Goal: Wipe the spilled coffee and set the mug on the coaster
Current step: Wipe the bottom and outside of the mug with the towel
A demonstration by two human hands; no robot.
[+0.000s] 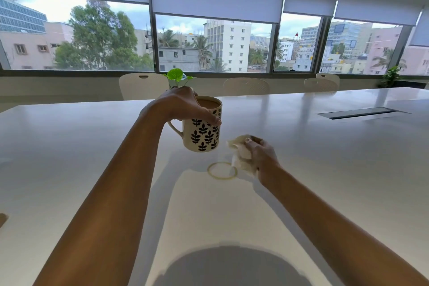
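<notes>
A cream mug with a black leaf pattern, full of milky coffee, hangs above the white table. My left hand grips it from above by the rim, with the handle pointing left. Below and to its right a pale brown coffee ring marks the table. My right hand holds a crumpled white tissue, whose lower end touches the right edge of the ring. No coaster is in sight.
A small green plant stands behind the mug. A cable slot is set into the table at the right. Cream chairs line the far side under the windows. A brown object shows at the left edge.
</notes>
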